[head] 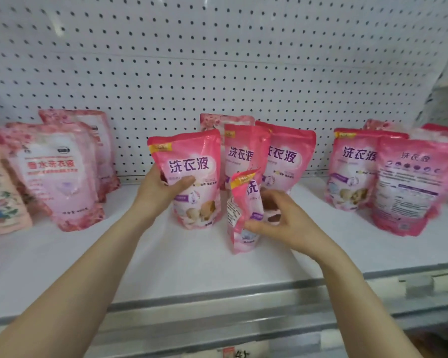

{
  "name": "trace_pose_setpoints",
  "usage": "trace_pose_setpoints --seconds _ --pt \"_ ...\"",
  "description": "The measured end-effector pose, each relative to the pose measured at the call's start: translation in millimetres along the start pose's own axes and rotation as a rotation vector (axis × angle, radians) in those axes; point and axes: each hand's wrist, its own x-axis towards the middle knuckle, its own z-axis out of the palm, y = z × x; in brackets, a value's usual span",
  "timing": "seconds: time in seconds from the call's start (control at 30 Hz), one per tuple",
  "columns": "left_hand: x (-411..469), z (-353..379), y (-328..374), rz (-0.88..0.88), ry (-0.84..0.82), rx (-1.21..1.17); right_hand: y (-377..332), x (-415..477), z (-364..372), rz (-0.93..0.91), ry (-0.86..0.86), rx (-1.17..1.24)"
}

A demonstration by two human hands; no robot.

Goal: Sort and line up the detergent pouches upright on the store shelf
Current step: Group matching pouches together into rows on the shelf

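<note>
- Gripping pink pouch [192, 161] with left hand [161, 188]: thumb curled across the front, fingers round its left edge
- pink pouch is upright, label facing out, mid-shelf; base at the shelf [166, 257] surface, cannot tell if it rests on it
- right hand [282, 223] pinches second pouch [239, 202], just right of the first: thumb on the lower front, fingers curled behind
- second pouch is twisted nearly edge-on and leans slightly, yellow corner at the top, nearer the shelf's front than the first
- rear-left pouch [239, 151] and rear-right pouch [290, 156], same pink kind, stand upright just behind the held two, overlapping, labels forward
- floral pouch [225, 120], paler, stands behind those against the pegboard [217, 60]
- right side, well apart from the centre group: right pouch [354, 166] upright with label forward; reversed pouch [409, 187] in front of it and overlapping its right edge, back panel out
- more pouch tops behind that pair, too blurred to sort
- left side: pale pouch [60, 177] upright in front, back pale pouch [88, 130] behind it near the pegboard; others sandwiched between, count unclear
- peach pack [3, 202] at the far left edge, blurred
- rail [243, 303] runs along the shelf's front edge, below both forearms
</note>
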Motion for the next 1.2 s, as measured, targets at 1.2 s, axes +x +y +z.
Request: trace_pose_setpoints --seconds 1.2 --pt "-74.8 -104.7 -26.8 -0.024 0.081 -0.089 -101.3 92.3 65.6 -0.302 0.303 0.061"
